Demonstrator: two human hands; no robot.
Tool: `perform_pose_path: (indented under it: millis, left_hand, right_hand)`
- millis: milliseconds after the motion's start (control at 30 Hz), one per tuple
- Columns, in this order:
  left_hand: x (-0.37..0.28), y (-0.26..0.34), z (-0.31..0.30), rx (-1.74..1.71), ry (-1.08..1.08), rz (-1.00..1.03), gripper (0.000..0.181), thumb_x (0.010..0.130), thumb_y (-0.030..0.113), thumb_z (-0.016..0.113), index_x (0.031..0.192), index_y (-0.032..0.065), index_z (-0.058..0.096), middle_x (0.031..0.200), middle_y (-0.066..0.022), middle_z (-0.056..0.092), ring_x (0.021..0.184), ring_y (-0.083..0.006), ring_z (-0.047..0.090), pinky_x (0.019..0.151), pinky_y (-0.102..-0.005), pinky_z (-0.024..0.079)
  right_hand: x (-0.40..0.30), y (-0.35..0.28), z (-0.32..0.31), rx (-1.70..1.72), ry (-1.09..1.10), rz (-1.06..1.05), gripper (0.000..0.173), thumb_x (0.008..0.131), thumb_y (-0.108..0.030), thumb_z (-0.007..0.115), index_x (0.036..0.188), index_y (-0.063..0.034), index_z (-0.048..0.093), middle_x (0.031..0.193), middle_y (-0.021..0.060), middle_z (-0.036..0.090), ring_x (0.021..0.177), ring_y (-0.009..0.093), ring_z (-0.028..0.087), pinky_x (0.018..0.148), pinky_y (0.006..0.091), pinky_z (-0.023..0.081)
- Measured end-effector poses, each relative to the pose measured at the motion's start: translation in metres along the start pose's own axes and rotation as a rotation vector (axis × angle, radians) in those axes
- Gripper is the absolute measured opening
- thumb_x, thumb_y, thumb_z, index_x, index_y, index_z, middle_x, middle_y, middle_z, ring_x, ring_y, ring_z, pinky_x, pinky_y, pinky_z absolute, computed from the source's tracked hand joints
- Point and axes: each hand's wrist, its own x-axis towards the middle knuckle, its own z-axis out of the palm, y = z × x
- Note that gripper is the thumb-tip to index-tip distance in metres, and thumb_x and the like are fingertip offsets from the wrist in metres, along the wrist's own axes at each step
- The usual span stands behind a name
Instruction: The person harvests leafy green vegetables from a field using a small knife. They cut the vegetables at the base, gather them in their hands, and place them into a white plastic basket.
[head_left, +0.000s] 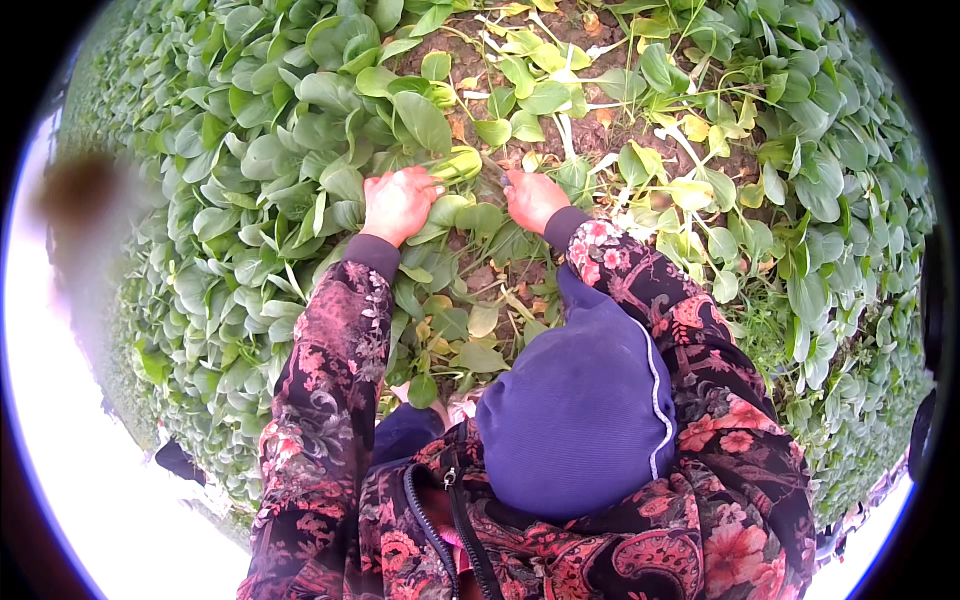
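My left hand is closed around a bok choy plant. The plant's pale green base points right, towards my other hand, and its leaves spread to the upper left. To the right of that base is my right hand, its fingers curled around a thin, blade-like tool. Blur and the fingers hide most of this tool. Below and between my hands lie loose green leaves over soil.
Dense bok choy plants grow on the left, with another stand on the right. Cut and yellowing leaves litter the brown soil ahead. My knee in blue trousers rises just below my right arm.
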Motion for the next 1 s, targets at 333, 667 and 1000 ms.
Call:
perform_pose_path:
  millis: [333,667,1000]
  left_hand:
    - [-0.014,0.012,-0.022,-0.824,0.252,0.168,0.023,0.084,0.012,0.072,0.107,0.0072,0.074,0.104,-0.0109,0.071,0.103,-0.0214,0.063,0.097,-0.0316,0.045]
    - [-0.046,0.092,-0.089,-0.913,0.162,0.216,0.027,0.089,0.017,0.069,0.110,0.0023,0.071,0.119,-0.0122,0.067,0.109,-0.0183,0.061,0.100,-0.0321,0.043]
    - [-0.034,0.124,-0.023,-1.342,-0.348,-0.022,0.101,0.074,0.016,0.081,0.148,-0.0087,0.017,0.122,-0.0121,0.055,0.114,-0.0170,0.054,0.099,-0.0314,0.043]
  right_hand:
    - [-0.057,0.015,-0.068,0.589,0.374,0.019,0.037,0.088,-0.017,0.069,0.121,-0.0024,0.062,0.087,0.0074,0.070,0.071,0.016,0.065,0.066,0.0293,0.054]
    - [-0.051,-0.037,-0.175,1.344,0.025,-0.143,0.034,0.086,-0.019,0.072,0.113,-0.0035,0.059,0.086,0.0015,0.063,0.056,0.007,0.058,0.047,0.0212,0.050]
    - [-0.072,-0.029,-0.090,1.690,-0.107,0.126,0.021,0.088,-0.011,0.068,0.107,-0.0045,0.060,0.084,0.0045,0.063,0.064,0.010,0.061,0.054,0.0231,0.051]
